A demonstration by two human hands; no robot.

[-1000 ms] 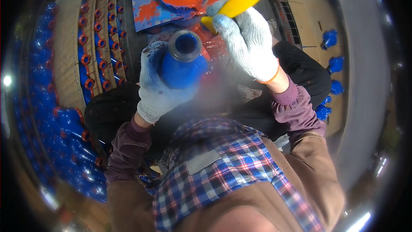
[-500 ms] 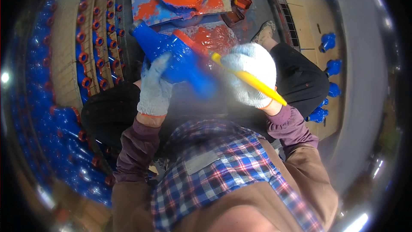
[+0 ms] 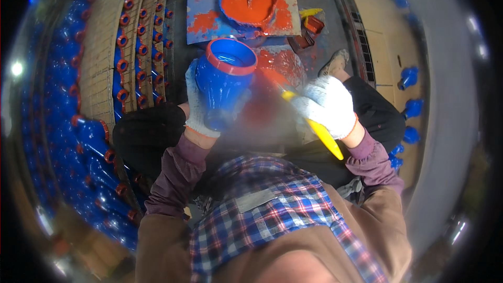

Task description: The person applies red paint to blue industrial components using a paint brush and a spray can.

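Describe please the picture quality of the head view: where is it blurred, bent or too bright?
Head view: a hazy smear blurs the middle, between the blue fitting in the left hand and the yellow-handled brush in the right hand; the brush tip is smeared; straight shelf edges bend toward the dark round rim; small glare spots at far left.

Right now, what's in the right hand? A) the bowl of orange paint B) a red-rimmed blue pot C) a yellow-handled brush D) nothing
C: the gloved right hand grips a yellow-handled brush, while the left hand holds the blue pot and the bowl of orange paint sits farther off on a board.
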